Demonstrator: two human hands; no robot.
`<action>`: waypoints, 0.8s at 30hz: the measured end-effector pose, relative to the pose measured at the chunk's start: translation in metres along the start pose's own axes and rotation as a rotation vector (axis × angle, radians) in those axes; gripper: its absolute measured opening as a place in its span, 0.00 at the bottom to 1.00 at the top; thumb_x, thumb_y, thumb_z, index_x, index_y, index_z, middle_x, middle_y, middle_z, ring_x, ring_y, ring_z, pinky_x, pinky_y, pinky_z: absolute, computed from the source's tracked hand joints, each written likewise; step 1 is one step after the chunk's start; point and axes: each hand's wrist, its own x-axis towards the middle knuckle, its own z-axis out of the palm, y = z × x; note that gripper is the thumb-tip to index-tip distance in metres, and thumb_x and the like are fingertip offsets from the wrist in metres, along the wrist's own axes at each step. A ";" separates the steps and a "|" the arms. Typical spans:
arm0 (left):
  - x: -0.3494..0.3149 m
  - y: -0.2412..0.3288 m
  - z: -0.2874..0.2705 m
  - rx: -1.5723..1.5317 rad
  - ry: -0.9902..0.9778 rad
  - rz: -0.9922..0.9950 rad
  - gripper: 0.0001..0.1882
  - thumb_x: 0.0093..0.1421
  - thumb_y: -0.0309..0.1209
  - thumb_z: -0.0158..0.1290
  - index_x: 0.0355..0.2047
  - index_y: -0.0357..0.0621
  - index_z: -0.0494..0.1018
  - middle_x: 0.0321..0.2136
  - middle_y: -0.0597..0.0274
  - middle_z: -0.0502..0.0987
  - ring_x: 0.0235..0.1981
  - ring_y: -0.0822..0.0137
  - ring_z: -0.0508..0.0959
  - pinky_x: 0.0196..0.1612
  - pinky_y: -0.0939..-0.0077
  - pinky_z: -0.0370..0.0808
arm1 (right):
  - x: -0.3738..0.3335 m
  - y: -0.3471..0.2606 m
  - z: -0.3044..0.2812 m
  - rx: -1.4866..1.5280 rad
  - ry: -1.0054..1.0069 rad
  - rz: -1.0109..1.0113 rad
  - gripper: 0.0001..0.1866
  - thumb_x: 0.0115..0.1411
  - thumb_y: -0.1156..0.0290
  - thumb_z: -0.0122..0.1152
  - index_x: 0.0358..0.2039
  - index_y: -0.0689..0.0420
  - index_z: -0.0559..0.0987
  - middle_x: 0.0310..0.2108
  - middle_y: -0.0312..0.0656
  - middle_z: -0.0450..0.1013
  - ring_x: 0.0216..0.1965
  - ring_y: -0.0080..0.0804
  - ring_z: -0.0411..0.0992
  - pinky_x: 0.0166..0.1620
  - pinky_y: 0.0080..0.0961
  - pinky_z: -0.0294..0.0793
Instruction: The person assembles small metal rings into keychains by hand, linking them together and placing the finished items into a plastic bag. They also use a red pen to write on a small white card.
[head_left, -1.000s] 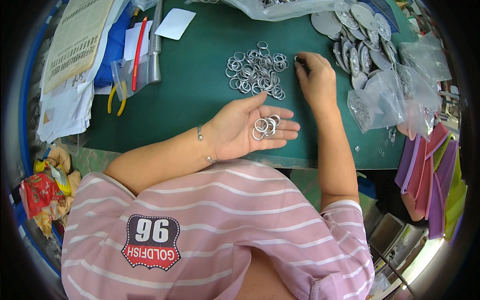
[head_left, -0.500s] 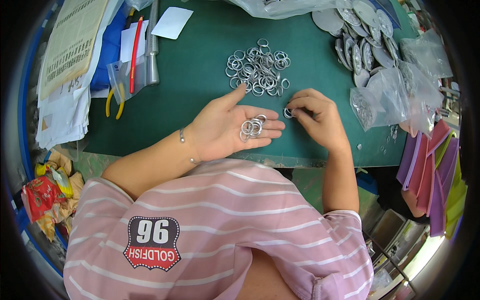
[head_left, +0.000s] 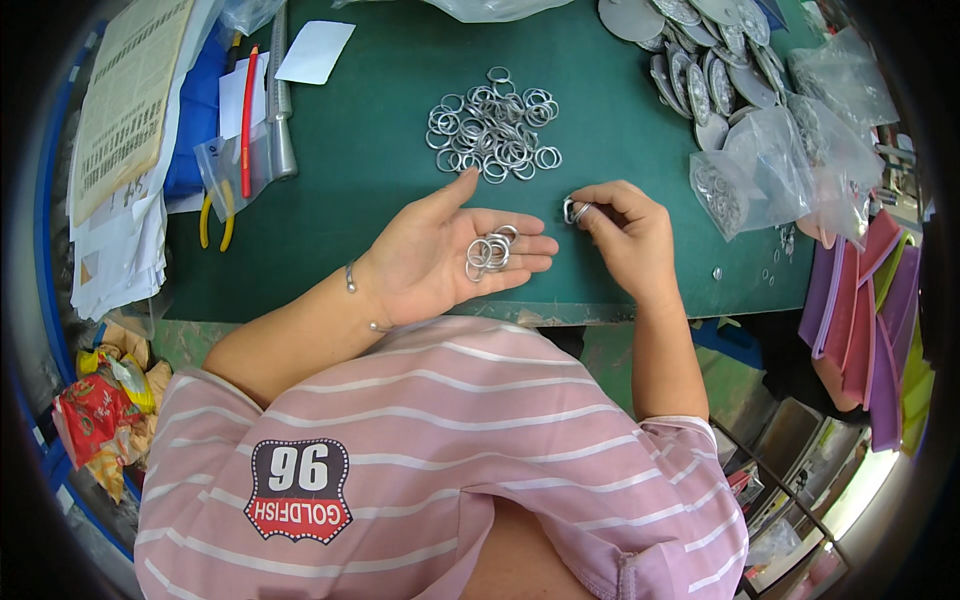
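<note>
My left hand (head_left: 440,245) lies palm up over the table, its fingers stretched out flat. Several silver metal rings (head_left: 488,255) rest loosely across its palm and finger bases. To the right, my right hand (head_left: 630,230) pinches silver rings (head_left: 574,210) between thumb and fingers, just beyond the left fingertips; their exact number is partly hidden. Beyond both hands a loose pile of similar silver rings (head_left: 495,130) is spread on the green table top (head_left: 340,170). A thin open bangle (head_left: 350,277) circles my left wrist.
Round silver metal discs (head_left: 720,70) are heaped at the far right, with clear plastic bags (head_left: 755,180) nearer. Tapered metal rod (head_left: 281,120), red pencil (head_left: 248,120), yellow-handled pliers (head_left: 217,220) and stacked papers (head_left: 125,200) lie left. Coloured fabric strips (head_left: 860,320) hang off the right edge.
The view has shifted slightly, so the table things appear further left and up. My right hand has turned its pinched rings more upright. The left palm stays open with its rings.
</note>
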 end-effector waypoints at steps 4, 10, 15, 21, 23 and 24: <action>0.000 -0.001 -0.003 0.005 0.000 0.002 0.40 0.68 0.55 0.33 0.56 0.20 0.58 0.56 0.28 0.62 0.59 0.42 0.66 0.60 0.55 0.67 | -0.002 0.001 -0.012 0.561 -0.067 0.420 0.08 0.59 0.78 0.59 0.37 0.69 0.79 0.29 0.47 0.78 0.24 0.25 0.76 0.25 0.17 0.76; 0.003 -0.003 -0.004 -0.030 -0.030 -0.028 0.40 0.68 0.55 0.32 0.56 0.20 0.58 0.56 0.29 0.62 0.59 0.42 0.66 0.59 0.55 0.68 | -0.006 0.014 -0.023 0.983 -0.237 0.506 0.10 0.58 0.79 0.58 0.40 0.68 0.78 0.30 0.49 0.78 0.23 0.26 0.76 0.25 0.18 0.78; 0.005 -0.007 -0.006 0.013 -0.032 -0.071 0.37 0.68 0.53 0.33 0.56 0.23 0.59 0.56 0.33 0.65 0.57 0.44 0.69 0.57 0.56 0.71 | -0.016 -0.016 -0.004 0.642 -0.165 0.294 0.09 0.59 0.80 0.58 0.41 0.65 0.78 0.32 0.46 0.79 0.29 0.27 0.77 0.33 0.22 0.77; 0.006 -0.014 -0.012 0.043 -0.027 -0.111 0.26 0.69 0.45 0.37 0.49 0.31 0.68 0.44 0.44 0.75 0.45 0.54 0.78 0.47 0.64 0.78 | -0.004 -0.027 0.003 -0.073 0.006 -0.064 0.09 0.51 0.84 0.59 0.34 0.63 0.79 0.32 0.44 0.74 0.35 0.36 0.74 0.38 0.28 0.72; 0.004 -0.013 -0.015 0.073 -0.030 -0.090 0.21 0.69 0.40 0.40 0.46 0.32 0.71 0.39 0.48 0.77 0.40 0.59 0.80 0.42 0.68 0.79 | 0.000 -0.018 0.009 -0.300 0.080 -0.170 0.08 0.50 0.84 0.59 0.33 0.63 0.78 0.31 0.45 0.74 0.34 0.38 0.73 0.37 0.29 0.72; 0.003 -0.012 -0.014 0.105 -0.012 -0.077 0.18 0.69 0.38 0.41 0.44 0.33 0.71 0.37 0.50 0.77 0.37 0.62 0.80 0.39 0.71 0.79 | 0.001 -0.013 0.012 -0.415 0.120 -0.221 0.07 0.50 0.84 0.60 0.32 0.63 0.78 0.30 0.46 0.73 0.33 0.40 0.73 0.36 0.29 0.72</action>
